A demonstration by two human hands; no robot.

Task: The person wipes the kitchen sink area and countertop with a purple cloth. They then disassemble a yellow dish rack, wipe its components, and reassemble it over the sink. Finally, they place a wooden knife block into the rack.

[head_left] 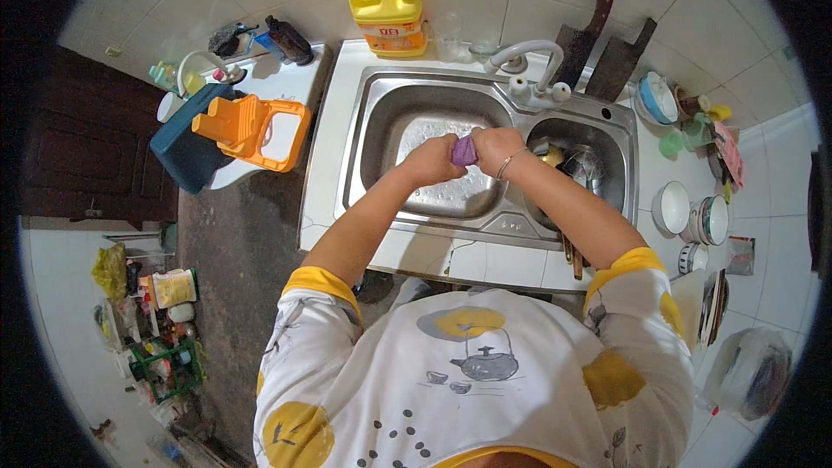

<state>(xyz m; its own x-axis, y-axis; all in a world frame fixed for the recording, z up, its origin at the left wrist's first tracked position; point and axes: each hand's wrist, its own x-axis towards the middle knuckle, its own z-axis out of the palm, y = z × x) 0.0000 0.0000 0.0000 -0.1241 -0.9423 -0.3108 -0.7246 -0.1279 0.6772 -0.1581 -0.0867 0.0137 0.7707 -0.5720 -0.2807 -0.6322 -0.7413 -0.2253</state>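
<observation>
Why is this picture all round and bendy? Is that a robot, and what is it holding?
No robot here, just a person with two bare hands. The picture comes from a wide camera worn on their head, looking down, so straight lines bend near the edge. That's why the arms come in from below, like yours when you look down.

The left hand and right hand grip a bunched purple cloth between them, above the metal sink. A white tap stands behind it. On the white counter, there's a yellow pump bottle at the back and a white bowl on the right.
</observation>
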